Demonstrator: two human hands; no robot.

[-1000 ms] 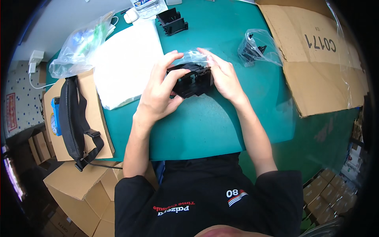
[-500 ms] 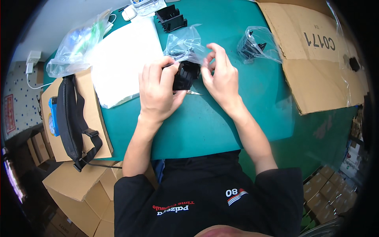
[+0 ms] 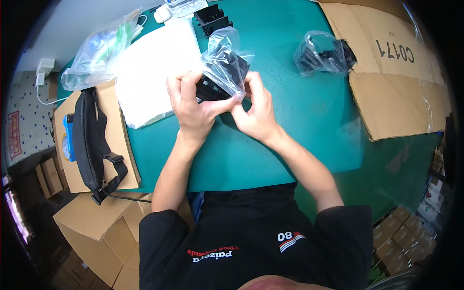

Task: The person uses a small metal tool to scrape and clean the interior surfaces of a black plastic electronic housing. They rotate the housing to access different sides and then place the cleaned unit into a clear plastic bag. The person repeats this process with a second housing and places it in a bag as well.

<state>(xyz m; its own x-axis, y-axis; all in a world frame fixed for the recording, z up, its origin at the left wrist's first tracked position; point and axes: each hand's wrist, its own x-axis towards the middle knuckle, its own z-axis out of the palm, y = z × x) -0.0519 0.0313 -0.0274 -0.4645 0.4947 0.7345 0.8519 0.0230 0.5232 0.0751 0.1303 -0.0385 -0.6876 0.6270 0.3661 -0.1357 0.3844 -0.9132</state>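
Observation:
A black plastic part [image 3: 209,90], box-like with small slots, is between my hands above the green table. A clear plastic bag [image 3: 223,47] covers most of it. My left hand [image 3: 193,100] grips the part's left side, its thumb stretched along the near edge. On the other side my right hand [image 3: 256,107] pinches the bag's near edge, its fingertips partly behind the part and film. The two thumbs nearly meet at the bag's edge. Beyond the bag stands a bare black plastic part [image 3: 212,20] with open compartments.
Another bagged black part [image 3: 321,54] lies at right against a large cardboard box [image 3: 391,87]. White plastic sheeting [image 3: 154,72] and a clear bag with green and blue contents [image 3: 99,53] lie left. A black waist bag [image 3: 91,145] rests on cardboard at the left edge.
The clear bag has been drawn over the black part toward me. My right hand has moved left and closed on the bag's edge. The bagged part at right shows more black near the box.

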